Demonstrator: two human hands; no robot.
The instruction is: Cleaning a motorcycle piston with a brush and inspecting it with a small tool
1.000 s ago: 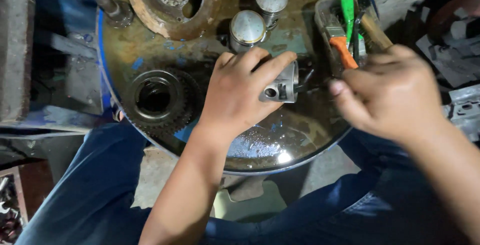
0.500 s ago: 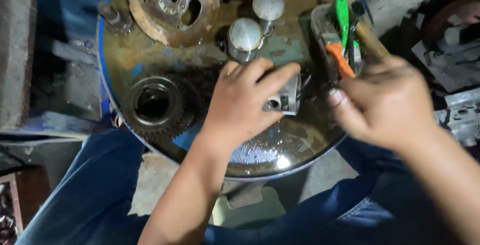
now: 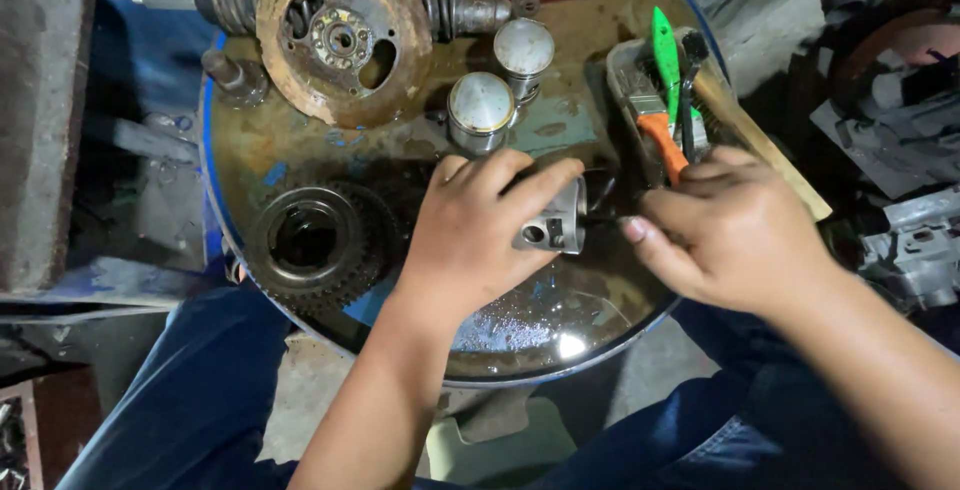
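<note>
The left hand [image 3: 470, 240] has its grip closed around a piston [image 3: 555, 225], the right hand [image 3: 735, 230] touching its end.

Dim, warm overhead light, brightest on the near oily drum top [image 3: 560, 340] where a small glare spot shines; corners fall into deep shadow, and focus stays fairly sharp throughout.

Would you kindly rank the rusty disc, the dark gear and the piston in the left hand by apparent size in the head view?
1. Rusty disc, largest.
2. Dark gear, only slightly smaller.
3. Piston, clearly smallest, though the left hand hides part of it.
</note>
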